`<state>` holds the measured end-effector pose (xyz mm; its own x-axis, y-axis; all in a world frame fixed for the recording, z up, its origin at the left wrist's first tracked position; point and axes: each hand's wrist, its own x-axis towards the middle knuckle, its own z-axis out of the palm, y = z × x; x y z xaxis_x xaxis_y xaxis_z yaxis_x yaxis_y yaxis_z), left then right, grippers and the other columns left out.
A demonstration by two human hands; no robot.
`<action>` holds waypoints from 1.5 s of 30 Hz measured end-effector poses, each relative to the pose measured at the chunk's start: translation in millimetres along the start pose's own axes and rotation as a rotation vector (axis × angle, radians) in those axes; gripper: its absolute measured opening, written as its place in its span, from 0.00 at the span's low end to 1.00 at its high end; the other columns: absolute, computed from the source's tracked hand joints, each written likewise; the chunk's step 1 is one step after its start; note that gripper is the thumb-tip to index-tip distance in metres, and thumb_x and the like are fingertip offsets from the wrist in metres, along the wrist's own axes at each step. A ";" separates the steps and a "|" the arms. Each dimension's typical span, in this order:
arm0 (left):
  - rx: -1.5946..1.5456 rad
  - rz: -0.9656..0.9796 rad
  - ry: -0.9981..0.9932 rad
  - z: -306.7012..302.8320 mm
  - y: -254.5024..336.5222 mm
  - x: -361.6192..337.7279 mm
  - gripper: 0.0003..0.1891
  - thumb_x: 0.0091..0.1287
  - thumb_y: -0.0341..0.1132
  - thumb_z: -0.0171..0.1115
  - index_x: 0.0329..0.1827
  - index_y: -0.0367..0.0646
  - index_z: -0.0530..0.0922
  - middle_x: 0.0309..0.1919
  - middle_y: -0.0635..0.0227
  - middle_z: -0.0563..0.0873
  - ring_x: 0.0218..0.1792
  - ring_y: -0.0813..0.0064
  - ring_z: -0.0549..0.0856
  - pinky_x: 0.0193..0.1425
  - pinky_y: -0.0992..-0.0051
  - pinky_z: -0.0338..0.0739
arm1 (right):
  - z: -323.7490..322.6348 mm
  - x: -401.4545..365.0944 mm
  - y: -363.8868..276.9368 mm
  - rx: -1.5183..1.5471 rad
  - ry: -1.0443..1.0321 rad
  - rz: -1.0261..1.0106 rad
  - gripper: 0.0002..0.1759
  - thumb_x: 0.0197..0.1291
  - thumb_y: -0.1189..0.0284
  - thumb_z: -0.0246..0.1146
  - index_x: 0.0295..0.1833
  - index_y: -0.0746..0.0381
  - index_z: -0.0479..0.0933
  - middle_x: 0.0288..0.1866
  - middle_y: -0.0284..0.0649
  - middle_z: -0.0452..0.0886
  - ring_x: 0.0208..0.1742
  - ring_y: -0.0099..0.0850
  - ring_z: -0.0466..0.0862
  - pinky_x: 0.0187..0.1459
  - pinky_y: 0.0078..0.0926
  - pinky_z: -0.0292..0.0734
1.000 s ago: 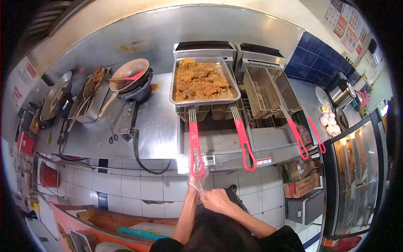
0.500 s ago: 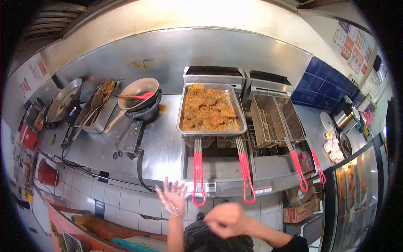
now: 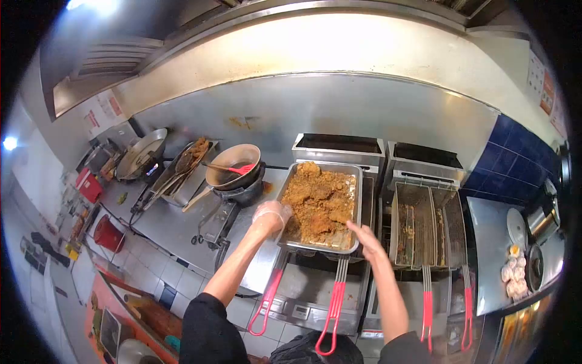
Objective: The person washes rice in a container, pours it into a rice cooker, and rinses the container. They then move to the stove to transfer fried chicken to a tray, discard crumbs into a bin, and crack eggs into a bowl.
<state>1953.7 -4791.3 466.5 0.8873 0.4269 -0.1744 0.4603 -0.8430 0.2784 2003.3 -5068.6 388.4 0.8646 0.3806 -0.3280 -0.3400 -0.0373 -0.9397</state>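
A metal tray [image 3: 359, 188] heaped with brown, crumb-coated fried pieces [image 3: 318, 203] rests over the fryer. My left hand [image 3: 271, 219], in a clear plastic glove, is closed at the tray's left edge, its fingertips partly hidden. On the opposite side my bare right hand [image 3: 367, 240] grips the lower right rim, with the thumb side over the edge and the other fingers mostly out of sight. Two fryer baskets with red handles [image 3: 332, 315] stick out below the tray toward me.
To the right hang more wire fryer baskets [image 3: 418, 227]. Eggs [image 3: 515, 276] sit beside a pot lid on the right counter. At left, a pan [image 3: 233, 164] with a red-headed utensil stands on a burner, near a long container [image 3: 185, 176] of fried food.
Both hands have come up from in front of my body to the tray's two sides and closed on it. The view has tilted up and shifted.
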 end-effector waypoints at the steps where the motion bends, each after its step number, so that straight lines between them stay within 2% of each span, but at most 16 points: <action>1: 0.007 -0.017 0.002 1.8 11.5 -2.0 0.26 0.63 0.52 0.54 0.42 0.33 0.82 0.41 0.45 0.84 0.46 0.49 0.83 0.52 0.60 0.76 | 0.9 6.8 9.7 0.038 0.032 0.037 0.40 0.58 0.56 0.64 0.65 0.75 0.61 0.62 0.58 0.71 0.71 0.38 0.62 0.69 0.34 0.54; 5: -0.009 -0.070 0.039 2.3 34.1 -11.8 0.28 0.59 0.53 0.58 0.48 0.33 0.80 0.46 0.45 0.83 0.51 0.51 0.82 0.55 0.62 0.75 | 4.9 12.2 38.0 0.113 0.065 -0.076 0.33 0.60 0.62 0.62 0.61 0.76 0.61 0.63 0.53 0.69 0.63 0.36 0.71 0.63 0.32 0.62; 8: -0.060 -0.054 0.071 12.8 23.0 6.5 0.32 0.57 0.47 0.64 0.62 0.40 0.66 0.51 0.46 0.81 0.54 0.52 0.81 0.58 0.61 0.74 | 9.3 -3.0 36.0 0.176 0.003 -0.132 0.27 0.60 0.67 0.59 0.59 0.74 0.65 0.56 0.47 0.74 0.55 0.33 0.74 0.58 0.30 0.66; 16: -0.190 0.077 0.043 43.9 101.2 -21.4 0.33 0.57 0.45 0.66 0.63 0.45 0.63 0.47 0.50 0.83 0.49 0.55 0.83 0.55 0.63 0.74 | -20.9 -37.4 41.1 0.158 0.174 -0.406 0.23 0.58 0.74 0.55 0.60 0.69 0.67 0.51 0.42 0.77 0.51 0.30 0.75 0.55 0.29 0.68; 17: -0.191 0.096 0.023 38.8 112.9 -28.2 0.33 0.57 0.45 0.66 0.63 0.45 0.63 0.47 0.50 0.83 0.49 0.55 0.83 0.55 0.63 0.74 | -33.5 -44.4 42.3 0.202 0.169 -0.321 0.24 0.58 0.74 0.56 0.61 0.69 0.67 0.50 0.41 0.77 0.49 0.28 0.76 0.54 0.28 0.69; 20: -0.597 0.400 0.081 33.4 129.0 -33.7 0.32 0.56 0.35 0.68 0.63 0.46 0.63 0.42 0.58 0.82 0.46 0.68 0.81 0.53 0.68 0.74 | -57.7 -83.2 26.7 0.353 0.239 -0.297 0.22 0.56 0.74 0.57 0.57 0.70 0.69 0.45 0.37 0.77 0.45 0.25 0.75 0.50 0.25 0.70; 21: -0.506 0.556 0.234 31.0 129.9 -29.0 0.32 0.56 0.34 0.67 0.63 0.45 0.63 0.44 0.60 0.82 0.47 0.69 0.80 0.54 0.70 0.74 | -63.5 -95.9 26.4 0.346 0.302 -0.318 0.21 0.56 0.75 0.57 0.55 0.69 0.70 0.43 0.36 0.76 0.43 0.23 0.74 0.48 0.24 0.69; 26: -0.502 0.448 0.195 -30.0 158.6 -33.2 0.27 0.58 0.36 0.65 0.60 0.44 0.67 0.48 0.55 0.83 0.49 0.65 0.82 0.54 0.67 0.75 | -80.5 -153.7 33.1 0.268 0.547 -0.334 0.25 0.54 0.77 0.56 0.60 0.68 0.67 0.46 0.38 0.75 0.45 0.26 0.74 0.50 0.26 0.69; 31: -0.328 0.658 -0.096 22.8 142.3 17.6 0.32 0.58 0.40 0.68 0.65 0.45 0.65 0.52 0.53 0.81 0.54 0.59 0.81 0.61 0.66 0.72 | -79.4 -191.3 26.7 0.260 0.831 -0.297 0.33 0.55 0.75 0.58 0.67 0.70 0.59 0.50 0.40 0.69 0.47 0.28 0.71 0.51 0.26 0.68; 33: -0.149 0.470 -0.209 22.7 151.8 0.7 0.34 0.57 0.37 0.68 0.68 0.45 0.66 0.57 0.50 0.79 0.57 0.57 0.79 0.62 0.65 0.72 | -80.4 -196.0 29.5 0.283 0.832 -0.314 0.33 0.55 0.75 0.58 0.67 0.71 0.59 0.50 0.39 0.69 0.47 0.28 0.70 0.51 0.26 0.68; 35: -0.329 0.668 -0.015 47.4 150.1 8.4 0.24 0.61 0.32 0.64 0.62 0.41 0.73 0.54 0.49 0.81 0.55 0.60 0.81 0.59 0.66 0.74 | -86.0 -201.3 31.4 0.256 0.860 -0.288 0.32 0.56 0.75 0.59 0.66 0.71 0.59 0.51 0.39 0.68 0.48 0.28 0.70 0.52 0.26 0.67; 37: -0.577 0.605 -0.063 18.1 184.2 -28.4 0.18 0.62 0.30 0.63 0.56 0.39 0.76 0.45 0.54 0.84 0.47 0.66 0.84 0.52 0.68 0.78 | -88.7 -204.9 32.1 0.257 0.858 -0.296 0.30 0.56 0.75 0.60 0.64 0.70 0.61 0.48 0.38 0.68 0.48 0.27 0.69 0.50 0.26 0.67; 38: -0.560 0.679 0.075 19.6 197.3 -42.8 0.13 0.62 0.29 0.62 0.49 0.38 0.78 0.38 0.60 0.84 0.40 0.71 0.84 0.47 0.71 0.79 | -86.2 -206.8 30.2 0.319 0.862 -0.277 0.29 0.56 0.75 0.60 0.64 0.70 0.62 0.47 0.38 0.68 0.47 0.27 0.70 0.50 0.26 0.67; 39: -0.439 0.739 -0.004 11.9 212.0 -60.5 0.11 0.63 0.31 0.62 0.47 0.38 0.79 0.40 0.59 0.85 0.40 0.72 0.85 0.44 0.72 0.80 | -84.6 -208.8 27.9 0.379 0.859 -0.259 0.29 0.56 0.75 0.60 0.63 0.69 0.63 0.46 0.37 0.69 0.46 0.26 0.70 0.49 0.26 0.67; 42: -0.168 0.762 -0.284 41.8 248.4 -124.1 0.32 0.59 0.52 0.66 0.60 0.37 0.74 0.44 0.46 0.82 0.51 0.50 0.80 0.61 0.60 0.71 | -77.0 -207.7 33.9 0.408 0.741 -0.279 0.28 0.55 0.72 0.58 0.61 0.69 0.64 0.43 0.36 0.70 0.43 0.26 0.71 0.47 0.26 0.67; 45: -0.139 0.667 -0.312 47.5 246.8 -134.1 0.38 0.53 0.54 0.70 0.60 0.35 0.72 0.48 0.41 0.79 0.52 0.50 0.80 0.57 0.61 0.72 | -74.5 -206.4 40.2 0.378 0.672 -0.297 0.28 0.53 0.72 0.58 0.60 0.68 0.64 0.42 0.36 0.70 0.42 0.25 0.70 0.47 0.26 0.67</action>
<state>1947.0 -5072.2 513.8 0.9396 -0.2906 -0.1810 -0.1549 -0.8322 0.5325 1838.7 -5217.5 411.1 0.9342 -0.3126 -0.1720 -0.0603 0.3368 -0.9396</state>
